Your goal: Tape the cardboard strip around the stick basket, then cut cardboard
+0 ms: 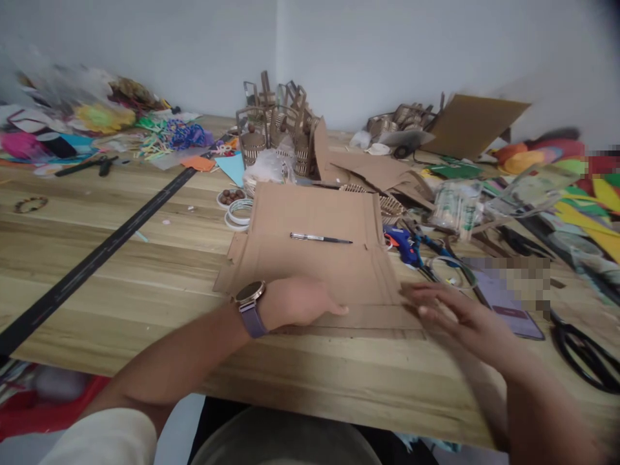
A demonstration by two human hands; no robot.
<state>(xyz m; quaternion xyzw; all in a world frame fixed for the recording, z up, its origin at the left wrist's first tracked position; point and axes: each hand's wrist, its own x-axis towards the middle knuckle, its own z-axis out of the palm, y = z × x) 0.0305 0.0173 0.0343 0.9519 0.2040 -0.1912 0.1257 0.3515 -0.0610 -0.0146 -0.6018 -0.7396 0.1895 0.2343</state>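
Observation:
A flat sheet of brown cardboard [314, 213] lies on the wooden table in front of me, with more cardboard beneath it. A black-tipped pen [322, 238] rests across the sheet. Along the near edge runs a narrow cardboard strip [382, 316]. My left hand [303, 302], with a watch on its wrist, is closed at the left end of this strip; its thumb lies on the strip and its other fingers are mostly hidden. My right hand [458, 316] is open, slightly blurred, its fingers apart beside the strip's right end. Whether it touches the cardboard I cannot tell.
Right of the sheet are a blue glue gun [404, 245], a purple flat item [508, 300] and black-handled scissors [584, 352]. White tape rolls [239, 213] lie at the left. Small woven baskets [274, 132] stand behind. A black strip [106, 242] crosses the table.

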